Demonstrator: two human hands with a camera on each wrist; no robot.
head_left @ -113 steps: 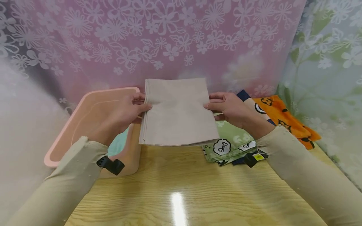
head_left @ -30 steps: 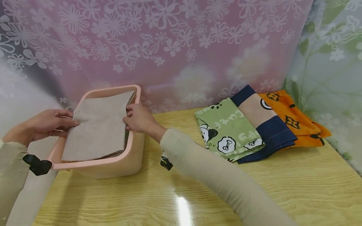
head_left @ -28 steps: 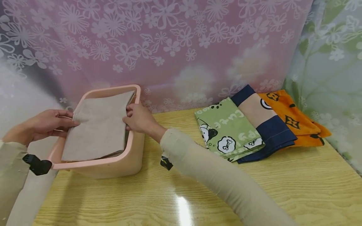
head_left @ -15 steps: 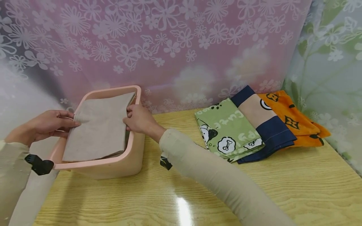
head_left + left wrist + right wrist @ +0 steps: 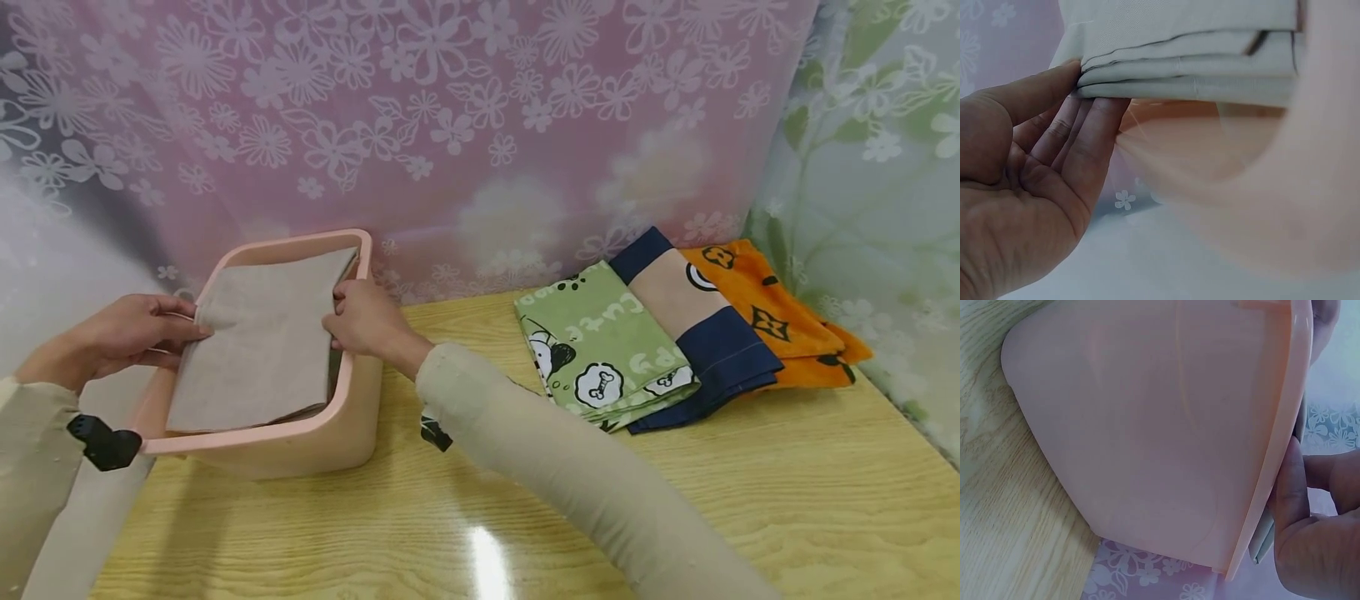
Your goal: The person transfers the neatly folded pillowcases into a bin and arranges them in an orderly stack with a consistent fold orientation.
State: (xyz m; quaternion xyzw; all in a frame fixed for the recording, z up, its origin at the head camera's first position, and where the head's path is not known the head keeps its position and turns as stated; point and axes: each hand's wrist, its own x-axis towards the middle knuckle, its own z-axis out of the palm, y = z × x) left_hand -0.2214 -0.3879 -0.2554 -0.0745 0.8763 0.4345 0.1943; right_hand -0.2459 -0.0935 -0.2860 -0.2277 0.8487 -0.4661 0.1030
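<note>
A folded beige cloth (image 5: pixel 258 337) lies tilted in the mouth of a pink plastic bin (image 5: pixel 300 454), inside its rim. My left hand (image 5: pixel 138 333) pinches the cloth's left edge, thumb on top and fingers beneath. In the left wrist view that hand (image 5: pixel 1054 144) grips several stacked layers of the cloth (image 5: pixel 1191 62). On the opposite side, my right hand (image 5: pixel 367 321) holds the right edge at the bin's rim. The right wrist view has the hand (image 5: pixel 1316 519) beside the rim, the bin wall (image 5: pixel 1135 425) covering most of the cloth.
On the right of the wooden table (image 5: pixel 450 517) lie a green printed cloth (image 5: pixel 600 342), a navy and beige one (image 5: pixel 693 325) and an orange one (image 5: pixel 780 325), overlapping. A pink floral curtain (image 5: pixel 465 150) hangs behind. The bin stands at the table's left edge.
Both hands have carried the beige cloth from above the middle of the table leftward into the bin's mouth. Over the last second hands and cloth have barely moved.
</note>
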